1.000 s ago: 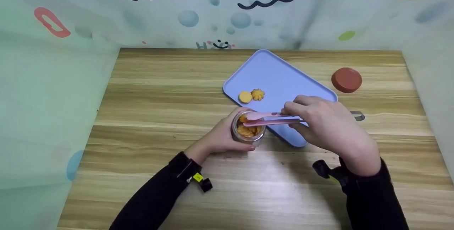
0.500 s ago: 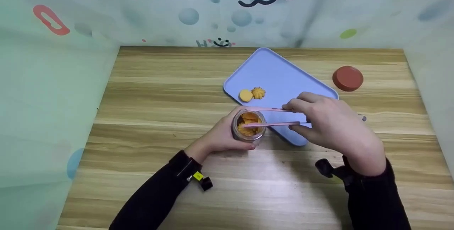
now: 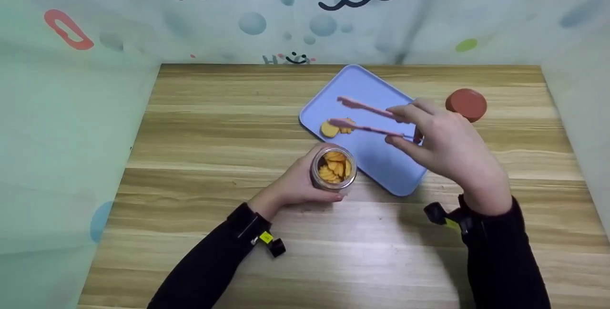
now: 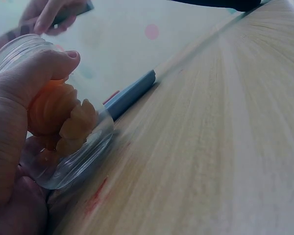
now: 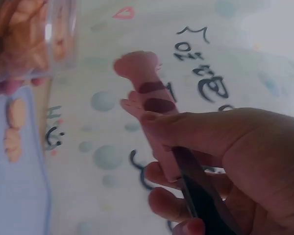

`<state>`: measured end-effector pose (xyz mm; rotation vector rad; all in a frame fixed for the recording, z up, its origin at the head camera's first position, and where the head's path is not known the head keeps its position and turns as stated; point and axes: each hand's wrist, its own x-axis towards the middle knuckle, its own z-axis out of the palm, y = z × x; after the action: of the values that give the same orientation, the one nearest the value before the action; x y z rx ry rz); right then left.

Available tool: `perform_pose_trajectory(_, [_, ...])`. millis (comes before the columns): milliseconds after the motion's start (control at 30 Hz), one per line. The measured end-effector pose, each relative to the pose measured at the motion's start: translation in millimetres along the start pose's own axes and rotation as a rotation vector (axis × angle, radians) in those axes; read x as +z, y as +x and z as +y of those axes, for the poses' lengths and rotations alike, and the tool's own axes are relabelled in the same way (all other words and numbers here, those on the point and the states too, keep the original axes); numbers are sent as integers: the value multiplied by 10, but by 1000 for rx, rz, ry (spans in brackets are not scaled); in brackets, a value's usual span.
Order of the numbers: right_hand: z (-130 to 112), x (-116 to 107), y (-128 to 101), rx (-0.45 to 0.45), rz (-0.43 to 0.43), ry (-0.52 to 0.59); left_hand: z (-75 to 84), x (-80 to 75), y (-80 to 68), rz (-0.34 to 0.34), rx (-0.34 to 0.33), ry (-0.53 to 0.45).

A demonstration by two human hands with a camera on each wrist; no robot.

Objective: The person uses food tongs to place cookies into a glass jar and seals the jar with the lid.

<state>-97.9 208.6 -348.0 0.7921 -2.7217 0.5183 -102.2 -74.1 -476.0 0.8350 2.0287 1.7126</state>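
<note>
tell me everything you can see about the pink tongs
The pink tongs are slim, two-armed, seemingly plastic, with flattened rounded tips and a darker part at the handle end, seen in the right wrist view. The right hand pinches them near the back. Their arms are spread apart and nothing is gripped between the tips. They point left, held in the air over the blue tray, with the lower tip above the two biscuits lying there. They are beyond the jar and clear of it.

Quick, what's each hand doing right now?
Left hand: grips the clear glass jar of orange cookies.
Right hand: holds the pink plastic tongs, tips apart, empty.
</note>
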Motion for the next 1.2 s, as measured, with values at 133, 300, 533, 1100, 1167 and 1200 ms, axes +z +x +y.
perform_pose_trajectory(133, [185,149,71,98,-23,17,-14,-4,-6,-1,2,6])
perform_pose_trajectory(300, [341,271,107,191,-111,21,-25,-10,-9,-8,-4,0])
perform_pose_trajectory(533, [442,362,133,236,-196,21,-21,-25,8,-12,-13,-12])
perform_pose_trajectory(1100, [421,559,117,227,-294,-37,-15,2,-3,-13,-10,-39])
perform_pose_trajectory(1167, [427,572,114,222,-300,-32,-15,5,-4,-10,-6,-39])
perform_pose_trajectory(1200, [431,577,113,221,-305,-29,-16,6,-4,-9,-6,-39])
